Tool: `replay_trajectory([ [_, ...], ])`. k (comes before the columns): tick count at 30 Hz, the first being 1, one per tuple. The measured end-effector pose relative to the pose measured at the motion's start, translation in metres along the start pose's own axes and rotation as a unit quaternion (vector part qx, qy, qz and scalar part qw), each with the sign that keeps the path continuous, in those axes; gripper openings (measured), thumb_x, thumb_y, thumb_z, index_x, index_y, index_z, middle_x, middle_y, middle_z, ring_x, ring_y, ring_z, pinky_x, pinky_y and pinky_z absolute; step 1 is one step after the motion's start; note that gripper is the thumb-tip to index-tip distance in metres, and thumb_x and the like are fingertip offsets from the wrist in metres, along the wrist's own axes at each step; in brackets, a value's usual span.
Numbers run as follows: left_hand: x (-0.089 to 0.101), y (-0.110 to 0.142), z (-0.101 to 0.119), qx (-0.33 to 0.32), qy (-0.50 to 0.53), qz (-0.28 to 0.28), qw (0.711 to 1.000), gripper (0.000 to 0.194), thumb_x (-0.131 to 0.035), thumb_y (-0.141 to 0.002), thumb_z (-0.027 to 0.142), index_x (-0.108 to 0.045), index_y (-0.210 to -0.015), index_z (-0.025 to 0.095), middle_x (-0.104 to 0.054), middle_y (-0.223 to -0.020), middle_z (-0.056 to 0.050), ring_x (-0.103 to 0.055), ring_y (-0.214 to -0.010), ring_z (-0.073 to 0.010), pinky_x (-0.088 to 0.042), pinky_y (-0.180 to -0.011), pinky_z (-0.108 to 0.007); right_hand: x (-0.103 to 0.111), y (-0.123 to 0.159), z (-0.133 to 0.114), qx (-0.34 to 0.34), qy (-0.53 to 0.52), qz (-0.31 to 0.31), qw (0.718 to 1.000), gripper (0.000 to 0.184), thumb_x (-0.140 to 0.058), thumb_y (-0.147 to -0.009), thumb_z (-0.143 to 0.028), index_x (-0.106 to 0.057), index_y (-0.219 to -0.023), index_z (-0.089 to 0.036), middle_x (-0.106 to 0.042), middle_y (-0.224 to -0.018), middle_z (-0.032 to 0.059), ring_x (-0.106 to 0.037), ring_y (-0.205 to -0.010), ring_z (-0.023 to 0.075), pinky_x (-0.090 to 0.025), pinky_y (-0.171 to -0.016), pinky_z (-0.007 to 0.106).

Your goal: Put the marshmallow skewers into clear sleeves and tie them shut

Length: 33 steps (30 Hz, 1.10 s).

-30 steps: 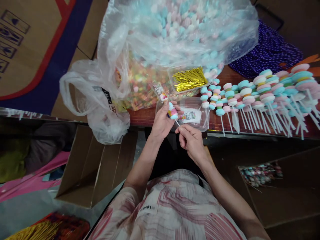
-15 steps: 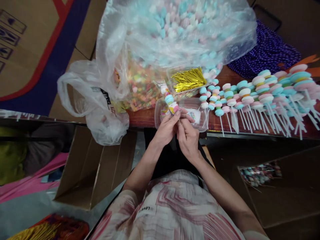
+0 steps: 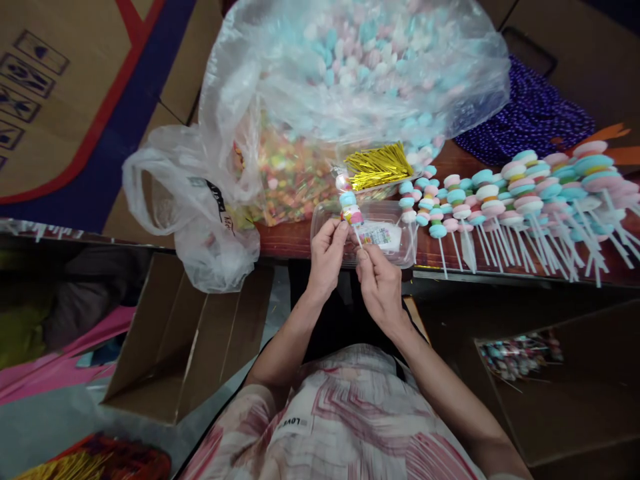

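Note:
Both my hands hold one candy skewer (image 3: 349,205) upright over a clear plastic tub (image 3: 400,248) at the table's near edge. My left hand (image 3: 327,253) pinches it just under the stacked pastel candies. My right hand (image 3: 376,280) pinches the white stick lower down. The skewer seems to sit in a clear wrapper. A bundle of gold twist ties (image 3: 379,165) lies just behind it.
A big clear bag of pastel candies (image 3: 360,73) and a bag of mixed coloured candies (image 3: 290,173) fill the table's back. Several finished skewers (image 3: 520,200) lie in a row to the right. An open cardboard box (image 3: 185,340) stands lower left, another box with skewers (image 3: 525,353) lower right.
The skewer went from lying slanted in my left hand to standing upright. My right hand came up close to the left and took the stick below the candies.

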State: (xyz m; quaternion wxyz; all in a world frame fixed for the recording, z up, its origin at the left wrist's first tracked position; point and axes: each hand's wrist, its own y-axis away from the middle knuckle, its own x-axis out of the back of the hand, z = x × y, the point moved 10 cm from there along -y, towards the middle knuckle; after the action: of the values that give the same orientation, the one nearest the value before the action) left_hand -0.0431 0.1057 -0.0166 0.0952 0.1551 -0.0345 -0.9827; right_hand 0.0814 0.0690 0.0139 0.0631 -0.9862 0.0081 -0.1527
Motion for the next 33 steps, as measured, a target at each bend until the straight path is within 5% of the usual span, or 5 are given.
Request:
replay_trajectory([
  [6,-0.016,0.001,0.014,-0.095,-0.111,-0.104,0.984,0.039,-0.055,-0.102,0.047,-0.047,-0.073,0.021,-0.045,-0.065,0.004,-0.042,-0.061,-0.0104,-0.038,-0.061,-0.026,-0.016,0.009,0.031,-0.168,-0.245,-0.088,0.951,0.025,-0.058,-0.097,-0.043,-0.062,-0.086,-0.021,-0.044,-0.057,-0.008,-0.026,-0.043,0.0065,-0.02,-0.041,0.023],
  [12,-0.025,0.014,0.016,-0.092,-0.149,-0.229,0.958,0.043,-0.055,-0.101,0.05,-0.046,-0.071,0.02,-0.043,-0.069,0.003,-0.039,-0.065,-0.0115,-0.036,-0.064,-0.028,0.007,-0.004,0.009,-0.053,-0.135,-0.029,0.989,0.028,-0.056,-0.098,-0.037,-0.057,-0.076,-0.021,-0.046,-0.058,-0.0061,-0.038,-0.049,0.0085,-0.032,-0.049,0.023],
  [18,-0.001,0.003,0.003,-0.005,-0.006,-0.115,0.993,0.047,-0.062,-0.091,0.067,-0.063,-0.091,0.021,-0.062,-0.083,-0.001,-0.059,-0.077,-0.0135,-0.05,-0.073,-0.026,0.009,0.002,-0.016,0.083,0.085,0.022,0.993,0.025,-0.049,-0.1,-0.024,-0.052,-0.075,-0.022,-0.05,-0.061,-0.004,-0.046,-0.054,0.0107,-0.036,-0.057,0.025],
  [23,-0.01,-0.001,-0.005,0.067,0.052,-0.065,0.994,0.049,-0.074,-0.083,0.064,-0.068,-0.097,0.018,-0.073,-0.079,-0.004,-0.071,-0.078,-0.0176,-0.056,-0.076,-0.029,0.0,0.005,-0.021,0.141,0.152,0.025,0.978,0.02,-0.047,-0.101,-0.018,-0.06,-0.085,-0.02,-0.058,-0.065,-0.0012,-0.051,-0.056,0.0122,-0.037,-0.059,0.025],
  [33,-0.022,0.011,-0.01,0.099,0.098,-0.085,0.987,0.043,-0.081,-0.076,0.059,-0.074,-0.084,0.018,-0.077,-0.077,-0.007,-0.073,-0.079,-0.0217,-0.054,-0.064,-0.029,0.0,-0.003,-0.001,0.007,0.034,-0.01,0.999,0.033,-0.049,-0.1,-0.034,-0.045,-0.069,-0.024,-0.046,-0.057,-0.0049,-0.04,-0.051,0.0111,-0.034,-0.054,0.026],
])
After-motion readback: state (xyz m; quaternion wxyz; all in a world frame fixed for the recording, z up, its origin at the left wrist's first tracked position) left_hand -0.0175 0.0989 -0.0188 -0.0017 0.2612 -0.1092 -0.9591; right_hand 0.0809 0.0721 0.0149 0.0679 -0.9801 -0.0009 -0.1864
